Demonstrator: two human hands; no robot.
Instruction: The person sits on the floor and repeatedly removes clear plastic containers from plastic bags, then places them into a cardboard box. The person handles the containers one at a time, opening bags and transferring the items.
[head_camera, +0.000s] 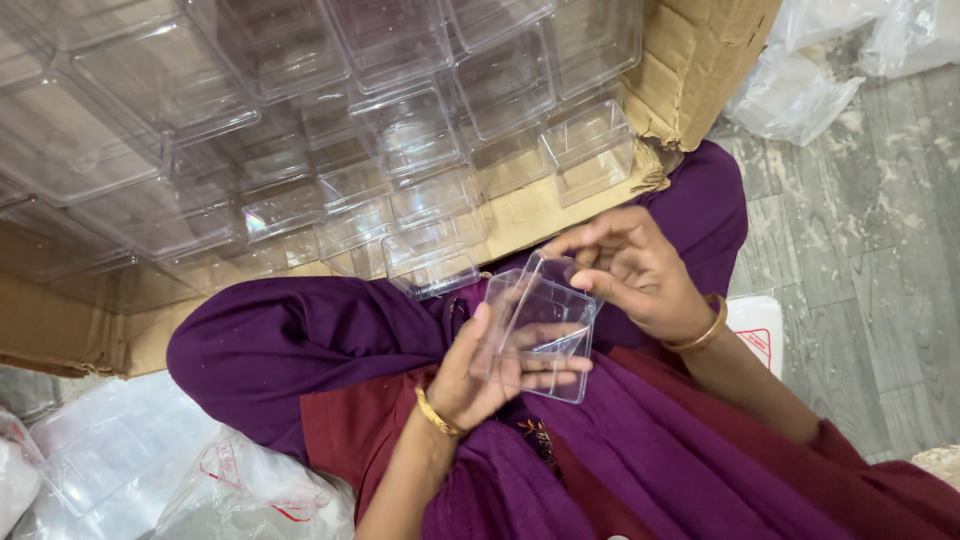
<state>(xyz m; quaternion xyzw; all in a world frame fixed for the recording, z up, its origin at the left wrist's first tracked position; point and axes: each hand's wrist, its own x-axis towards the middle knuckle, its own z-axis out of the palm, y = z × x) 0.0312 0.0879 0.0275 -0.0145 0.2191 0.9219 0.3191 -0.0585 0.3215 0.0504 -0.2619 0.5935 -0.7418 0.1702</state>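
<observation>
A clear plastic box sits just below the centre of the frame, held between both hands over a lap draped in purple cloth. The left hand cradles it from beneath, palm up, its fingers showing through the transparent walls and curled against the underside, so they are grasping the box. The right hand comes in from the upper right, its fingertips pinched on the box's upper edge near the raised clear lid, so these fingers too are clenched on the plastic. A gold bangle circles the left wrist and another bangle the right. Across the upper left of the frame lies an open cardboard carton packed with many more clear plastic boxes, stacked close and touching one another, the nearest lying just above the hands. At the lower left are crumpled clear plastic bags with red marks, and more plastic bags lie at the upper right on the grey wood-patterned floor.
</observation>
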